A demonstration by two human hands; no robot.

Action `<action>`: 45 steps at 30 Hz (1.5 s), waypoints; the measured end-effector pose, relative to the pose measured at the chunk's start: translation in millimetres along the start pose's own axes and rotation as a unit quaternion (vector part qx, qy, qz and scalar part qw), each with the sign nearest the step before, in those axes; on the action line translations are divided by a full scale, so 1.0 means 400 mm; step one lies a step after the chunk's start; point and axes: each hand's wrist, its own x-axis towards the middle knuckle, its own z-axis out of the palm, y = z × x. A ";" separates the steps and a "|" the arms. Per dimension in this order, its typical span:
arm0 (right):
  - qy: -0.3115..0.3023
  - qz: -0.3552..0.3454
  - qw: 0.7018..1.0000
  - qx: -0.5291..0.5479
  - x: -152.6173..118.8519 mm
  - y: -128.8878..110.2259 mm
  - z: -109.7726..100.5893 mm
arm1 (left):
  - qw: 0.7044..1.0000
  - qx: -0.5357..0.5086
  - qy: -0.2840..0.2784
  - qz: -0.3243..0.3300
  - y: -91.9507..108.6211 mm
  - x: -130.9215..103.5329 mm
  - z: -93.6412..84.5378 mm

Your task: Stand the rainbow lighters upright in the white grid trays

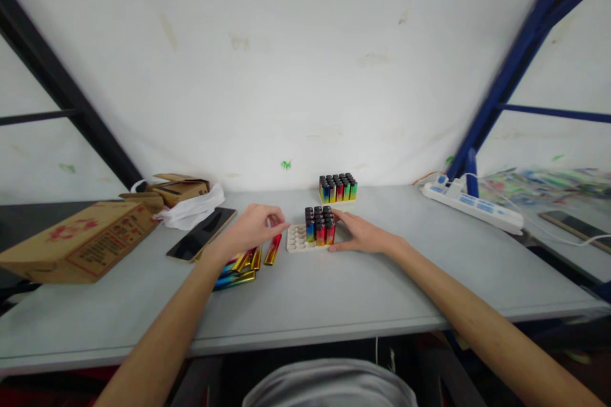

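My left hand (258, 227) is over the left side of the table, fingers curled and thumb near the index fingertip in a pinch. Whatever may be between the fingertips is too small to make out. Below it lie several shiny lighters or lighter-shaped pieces (238, 278) in gold, blue and red, with a red-and-gold one (273, 249) nearest the tray. A white tray with round holes (296, 240) holds upright black-topped lighters (319, 227) on its right part; holes show on its left. My right hand (360, 233) grips the tray's right end, thumb in front and fingers behind.
Behind stands a second block of colourful lighters (338, 188). On the left are a dark phone (203, 234), a white plastic bag (193, 208) and cardboard boxes (81, 238). A white power strip (472, 205) with cables lies right, near a blue metal frame (506, 63).
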 end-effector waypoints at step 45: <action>0.009 -0.006 1.000 0.003 -0.004 0.011 0.003 | 0.838 -0.530 -0.023 -0.127 0.065 0.030 0.104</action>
